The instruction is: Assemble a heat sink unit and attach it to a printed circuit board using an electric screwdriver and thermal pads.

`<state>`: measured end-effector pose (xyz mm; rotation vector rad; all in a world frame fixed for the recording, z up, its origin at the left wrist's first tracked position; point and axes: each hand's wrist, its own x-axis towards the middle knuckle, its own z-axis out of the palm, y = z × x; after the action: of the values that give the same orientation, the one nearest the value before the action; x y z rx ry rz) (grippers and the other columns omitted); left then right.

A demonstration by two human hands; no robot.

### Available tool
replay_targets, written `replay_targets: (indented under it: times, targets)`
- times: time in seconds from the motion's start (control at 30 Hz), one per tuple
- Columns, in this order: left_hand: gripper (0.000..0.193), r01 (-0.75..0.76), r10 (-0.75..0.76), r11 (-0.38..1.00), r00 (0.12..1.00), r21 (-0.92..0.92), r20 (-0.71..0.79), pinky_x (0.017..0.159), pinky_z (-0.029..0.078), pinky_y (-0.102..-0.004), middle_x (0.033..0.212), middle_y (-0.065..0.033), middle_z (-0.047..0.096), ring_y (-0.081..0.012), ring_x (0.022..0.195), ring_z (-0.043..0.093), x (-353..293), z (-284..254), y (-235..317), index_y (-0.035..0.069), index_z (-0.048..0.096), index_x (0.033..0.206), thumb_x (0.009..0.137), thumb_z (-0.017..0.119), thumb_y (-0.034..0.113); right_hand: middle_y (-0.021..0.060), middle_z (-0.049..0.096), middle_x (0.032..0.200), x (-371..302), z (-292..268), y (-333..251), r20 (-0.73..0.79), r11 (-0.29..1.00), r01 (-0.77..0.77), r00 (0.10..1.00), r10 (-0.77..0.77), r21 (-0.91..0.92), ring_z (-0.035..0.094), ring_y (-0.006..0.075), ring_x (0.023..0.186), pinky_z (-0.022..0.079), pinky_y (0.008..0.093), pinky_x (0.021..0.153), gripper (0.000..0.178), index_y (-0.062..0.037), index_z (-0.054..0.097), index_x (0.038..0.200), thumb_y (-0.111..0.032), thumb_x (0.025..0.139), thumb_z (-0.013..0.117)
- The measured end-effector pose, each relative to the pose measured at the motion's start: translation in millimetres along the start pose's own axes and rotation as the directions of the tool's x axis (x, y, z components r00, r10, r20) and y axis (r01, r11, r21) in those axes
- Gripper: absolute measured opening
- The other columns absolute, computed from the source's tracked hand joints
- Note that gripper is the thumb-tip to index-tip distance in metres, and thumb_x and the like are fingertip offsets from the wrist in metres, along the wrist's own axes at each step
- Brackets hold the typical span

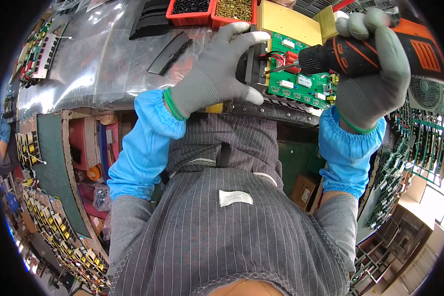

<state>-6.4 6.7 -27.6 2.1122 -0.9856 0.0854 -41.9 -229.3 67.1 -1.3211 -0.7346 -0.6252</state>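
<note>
My left hand (217, 71) wears a grey glove. Its thumb and fingers curve around the two ends of a black end panel (255, 65), which stands along the left edge of a green circuit board (303, 81). Gripped in my gloved right hand (375, 74) is an orange and black power screwdriver (352, 55). Its long bit (283, 67) points left over the board, with the tip close to the panel; whether it touches a screw is too small to tell. Red and black wires (276, 57) rise from the board beside the bit.
Red bins with black screws (190, 6) and brass-coloured screws (234, 9) stand at the back. Loose black panels (170, 53) lie on the plastic-covered bench (103, 64). A yellow block (288, 22) sits behind the board. Racked circuit boards (429, 143) are at the right.
</note>
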Motion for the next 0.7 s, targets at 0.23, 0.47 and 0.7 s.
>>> replay_targets:
  times: [0.23,0.47,0.7]
  targets:
    - [0.108,-0.075,0.122,0.962,0.978,-0.262,0.170,0.111,0.041,-0.0429,0.148,-0.0167,0.037,-0.0342,0.136,0.044,19,14,-19,0.013,0.037,0.147,0.059,0.092,0.038,0.0179,0.062,0.111,10,27,-6,-0.038,0.985,-0.172,0.984,0.172,0.008,0.062,0.0270,0.099,0.052,0.0491,0.094,0.031,0.0070,0.063,0.116,-0.016,0.095,0.056]
    - [0.102,-0.093,0.169,0.894,0.976,-0.439,0.136,0.107,0.044,-0.0431,0.134,-0.0147,0.047,-0.0320,0.127,0.050,18,24,-26,0.007,0.038,0.143,0.061,0.093,0.033,0.0056,0.058,0.073,33,99,-21,-0.377,0.834,-0.411,0.886,0.271,-0.367,0.059,0.0157,0.063,0.055,0.0316,0.063,0.017,0.0003,0.057,0.096,-0.009,0.081,0.056]
    - [0.105,-0.203,0.215,0.959,0.976,-0.195,0.042,0.102,0.050,-0.0397,0.124,-0.0123,0.047,-0.0311,0.114,0.053,18,24,-26,0.019,0.041,0.142,0.055,0.089,0.051,0.0058,0.058,0.070,31,97,-10,-0.285,0.882,-0.331,0.928,0.241,-0.334,0.059,0.0157,0.058,0.055,0.0294,0.057,0.033,0.0037,0.055,0.107,0.010,0.074,0.051]
